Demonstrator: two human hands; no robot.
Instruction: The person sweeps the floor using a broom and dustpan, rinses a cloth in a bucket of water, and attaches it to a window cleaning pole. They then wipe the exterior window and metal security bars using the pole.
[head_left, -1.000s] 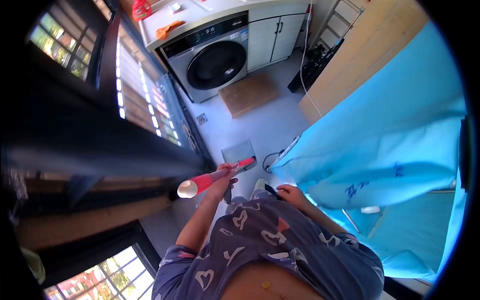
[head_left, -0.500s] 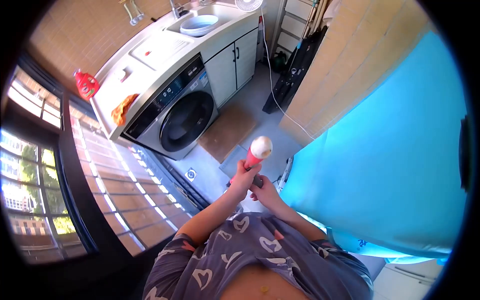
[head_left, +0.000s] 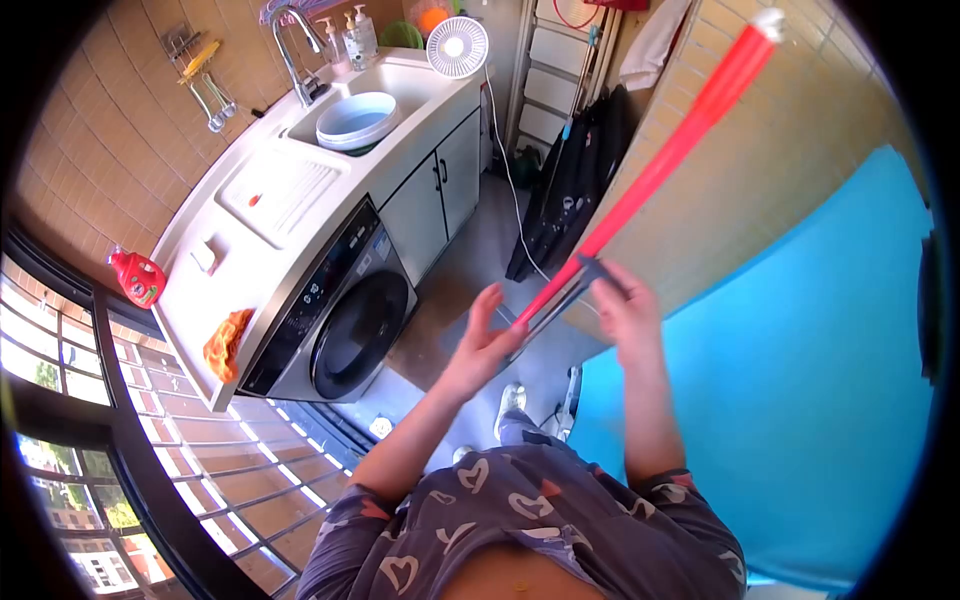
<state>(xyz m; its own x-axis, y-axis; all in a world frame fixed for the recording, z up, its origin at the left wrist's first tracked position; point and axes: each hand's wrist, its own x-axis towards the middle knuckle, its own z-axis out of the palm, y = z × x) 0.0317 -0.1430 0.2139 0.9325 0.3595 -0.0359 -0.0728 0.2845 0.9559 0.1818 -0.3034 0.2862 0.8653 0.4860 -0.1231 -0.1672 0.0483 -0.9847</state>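
Observation:
A long red pole (head_left: pixel 665 165) with a whitish tip slants from between my hands up to the upper right. A dark grey piece and a thin grey rod run along its lower part. My right hand (head_left: pixel 630 312) is closed around the grey piece, against the pole. Beside the pole's lower end is my left hand (head_left: pixel 480 348), its thumb raised and spread away from the fingers. Those fingertips are at the lower end; whether they touch it I cannot tell.
On the left, a washing machine (head_left: pixel 365 340) sits under a counter with a sink, a basin (head_left: pixel 358 122), an orange cloth (head_left: pixel 228 345) and a red bottle (head_left: pixel 137 278). A fan (head_left: pixel 457 48) trails a white cord. A large blue cover (head_left: pixel 780 400) fills the right side.
The pole has swung from pointing forward to slanting up and right. My left hand has loosened and spread its thumb; my right hand has moved up and right. The view has shifted.

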